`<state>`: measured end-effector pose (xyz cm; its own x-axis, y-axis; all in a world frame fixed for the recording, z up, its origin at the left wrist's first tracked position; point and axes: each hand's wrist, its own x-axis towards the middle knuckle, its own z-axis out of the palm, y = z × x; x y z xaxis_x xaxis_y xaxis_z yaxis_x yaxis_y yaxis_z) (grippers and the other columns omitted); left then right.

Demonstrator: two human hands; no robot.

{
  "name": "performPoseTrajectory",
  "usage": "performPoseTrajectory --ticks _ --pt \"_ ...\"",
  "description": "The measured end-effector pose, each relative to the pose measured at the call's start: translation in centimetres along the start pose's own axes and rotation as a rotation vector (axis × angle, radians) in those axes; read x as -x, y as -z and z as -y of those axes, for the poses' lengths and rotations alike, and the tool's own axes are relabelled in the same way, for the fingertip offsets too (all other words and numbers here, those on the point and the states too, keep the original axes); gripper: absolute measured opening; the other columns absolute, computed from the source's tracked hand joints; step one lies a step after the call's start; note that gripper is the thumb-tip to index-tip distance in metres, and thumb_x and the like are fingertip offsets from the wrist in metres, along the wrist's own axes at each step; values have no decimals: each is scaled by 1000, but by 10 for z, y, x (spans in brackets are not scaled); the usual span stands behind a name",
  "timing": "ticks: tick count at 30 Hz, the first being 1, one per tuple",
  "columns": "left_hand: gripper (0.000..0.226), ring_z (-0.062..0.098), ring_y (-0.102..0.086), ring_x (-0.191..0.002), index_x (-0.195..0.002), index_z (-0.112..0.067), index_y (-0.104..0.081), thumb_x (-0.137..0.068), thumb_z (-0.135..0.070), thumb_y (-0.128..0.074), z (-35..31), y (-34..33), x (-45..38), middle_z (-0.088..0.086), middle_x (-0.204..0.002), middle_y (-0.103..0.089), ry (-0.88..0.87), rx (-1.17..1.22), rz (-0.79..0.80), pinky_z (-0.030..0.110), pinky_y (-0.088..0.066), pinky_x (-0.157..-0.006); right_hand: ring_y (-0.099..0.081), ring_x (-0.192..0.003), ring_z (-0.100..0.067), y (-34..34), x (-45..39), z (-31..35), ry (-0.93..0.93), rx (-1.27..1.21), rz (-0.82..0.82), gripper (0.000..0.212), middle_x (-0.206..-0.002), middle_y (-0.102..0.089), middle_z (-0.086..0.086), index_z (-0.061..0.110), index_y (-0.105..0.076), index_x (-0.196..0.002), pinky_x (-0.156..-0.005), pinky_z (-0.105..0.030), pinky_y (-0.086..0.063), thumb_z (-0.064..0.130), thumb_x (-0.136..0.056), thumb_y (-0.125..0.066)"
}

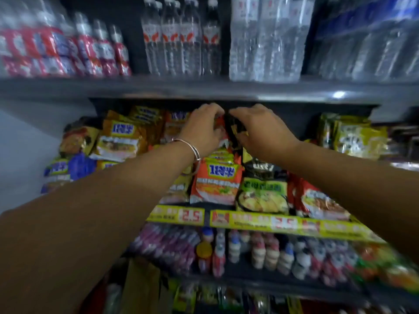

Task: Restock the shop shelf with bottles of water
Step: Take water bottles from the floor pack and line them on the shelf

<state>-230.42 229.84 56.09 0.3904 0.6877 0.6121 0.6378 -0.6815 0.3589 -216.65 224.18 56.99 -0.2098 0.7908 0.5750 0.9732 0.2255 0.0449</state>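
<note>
Meanwhile, we had both arms stretched toward the middle shelf [226, 92], the dark ledge crossing the centre of the frame. Our left hand [204, 130], with thin metal bangles [192, 150] at the wrist, had its fingers curled over the top of a red and orange packet [223, 132] standing at the back of the noodle stack. Our right hand [260, 132] came in from the right, its fingers bent over a dark packet [235, 130] just beside the red one, so each grip was clamped on a packet and the two hands nearly touched at the fingertips.

Below the hands, in the centre of the frame, lay an orange noodle packet [215, 184] and a green one [263, 196], with yellow packets [120, 139] piled to the left and greenish ones [356, 139] at the far right. Yellow price strips [260, 220] ran along the shelf edge under them. Small bottles with coloured caps [260, 252] stood on the shelf below, blurred.

The water bottles [181, 39] stood on the top shelf in the upper middle of the frame, upright in a row, well above our hands. To their right sat wrapped packs of clear bottles [265, 41], and red-labelled bottles [97, 48] filled the upper left.
</note>
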Motion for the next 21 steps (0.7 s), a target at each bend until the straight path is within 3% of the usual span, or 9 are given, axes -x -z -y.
performPoseTrajectory --ticks 8,12,17,21 --pt "42 35 -50 -112 -118 0 -53 -76 4 -57 31 -156 139 20 -118 -52 106 100 182 40 -40 -96 -47 -117 -35 -132 149 -15 -139 -109 283 48 -126 -55 -17 10 -45 -136 -90 -38 -35 18 -89 -56" --pt "32 36 -51 -102 -110 -2 -56 -78 0 -52 70 -245 224 20 -111 -54 170 103 271 45 -43 -88 -52 -110 -38 -231 228 -15 -233 -192 424 43 -115 -59 -20 8 -51 -128 -82 -41 -42 15 -86 -58" --pt "38 36 -52 -108 -113 -6 -56 -76 4 -58 123 -342 334 17 -115 -53 253 150 425 46 -43 -93 -51 -113 -37 -356 322 5 -293 -230 602 42 -119 -58 -21 6 -52 -126 -89 -44 -42 14 -85 -57" --pt "40 33 -50 -112 -116 -7 -56 -78 6 -57 165 -409 408 15 -119 -53 292 151 525 43 -41 -96 -54 -108 -35 -451 391 27 -355 -305 675 37 -115 -61 -18 6 -55 -124 -84 -37 -46 13 -87 -56"
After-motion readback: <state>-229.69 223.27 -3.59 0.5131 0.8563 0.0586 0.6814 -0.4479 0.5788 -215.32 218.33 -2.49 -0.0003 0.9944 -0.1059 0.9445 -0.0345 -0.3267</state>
